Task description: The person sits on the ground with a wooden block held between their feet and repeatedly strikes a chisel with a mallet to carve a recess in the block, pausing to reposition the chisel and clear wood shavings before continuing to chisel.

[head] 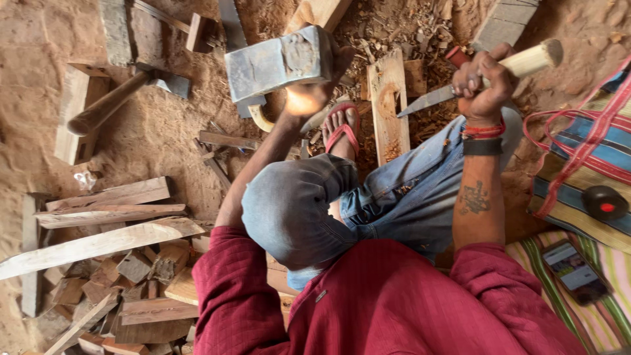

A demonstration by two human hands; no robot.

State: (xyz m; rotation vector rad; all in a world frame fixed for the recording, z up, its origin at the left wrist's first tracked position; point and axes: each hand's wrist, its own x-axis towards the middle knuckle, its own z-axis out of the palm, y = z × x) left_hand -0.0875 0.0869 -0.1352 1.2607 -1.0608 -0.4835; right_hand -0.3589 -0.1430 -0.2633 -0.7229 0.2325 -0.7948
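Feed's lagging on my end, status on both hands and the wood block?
Left hand grips wood block, raised. Right hand grips knife by its wooden handle. Plank on the ground between them, sandalled foot beside it.

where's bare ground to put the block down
Bare dirt lies left of the left hand, between the mallet and the plank pile. Around the upright plank chips crowd; the striped mat holds a phone.

A grey, squared wooden block (279, 62) is held up tilted; a pale-handled blade (460, 89) points left.
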